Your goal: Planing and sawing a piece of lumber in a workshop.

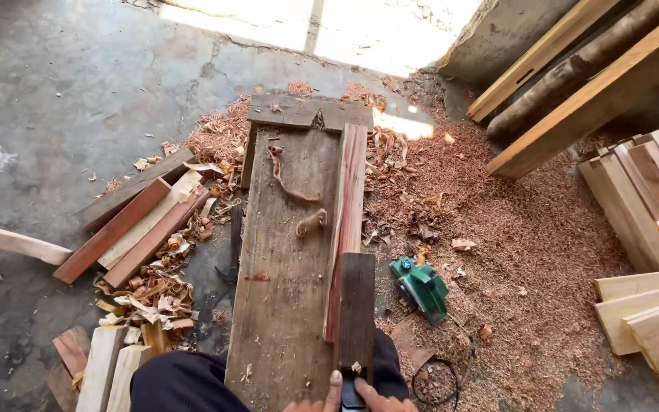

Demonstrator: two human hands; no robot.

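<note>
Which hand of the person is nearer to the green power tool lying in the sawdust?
The right hand. It lies at the near end of the dark wooden block, on the side toward the green power tool. The left hand is beside it, farther from the tool.

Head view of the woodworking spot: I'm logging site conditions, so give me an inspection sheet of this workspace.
Surface: a weathered plank bench lying on a concrete floor.
Job's things: a dark wooden block standing on a long reddish board along the bench's right edge.
Clutter: sawdust and curled shavings; offcut boards on the left; a green power planer on the right.
Hands: left hand and right hand at the block's near end, around a dark object; the grip is cut off by the frame.
Cables: a black cord coiled in the sawdust.
Surroundings: stacked planks and leaning beams on the right.
</note>
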